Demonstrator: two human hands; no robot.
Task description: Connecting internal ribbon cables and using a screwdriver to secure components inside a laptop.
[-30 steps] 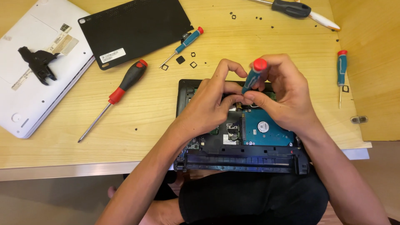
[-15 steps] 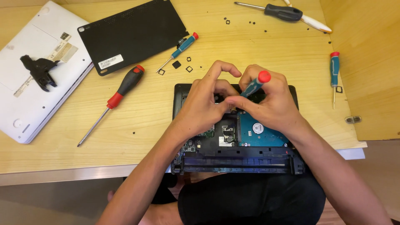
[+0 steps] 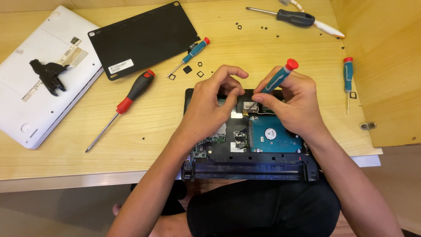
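Pinching a teal screwdriver [image 3: 277, 79], the right hand [image 3: 291, 103] is working inside the opened laptop [image 3: 250, 153] while the left hand [image 3: 212, 103] is steadying a small part (bottom cover [image 3: 142, 39] already off); internals are remaining in place

The table [image 3: 131, 127] is pale wood with a smooth, faintly grained finish. The open laptop [image 3: 245, 166] has a matt black plastic shell, and its drive [image 3: 274, 136] carries a glossy blue label. The small screwdriver [image 3: 276, 79] in the right hand [image 3: 294, 105] has a smooth blue plastic handle with a red cap. The far black cover [image 3: 144, 37] looks matt, finely textured plastic.
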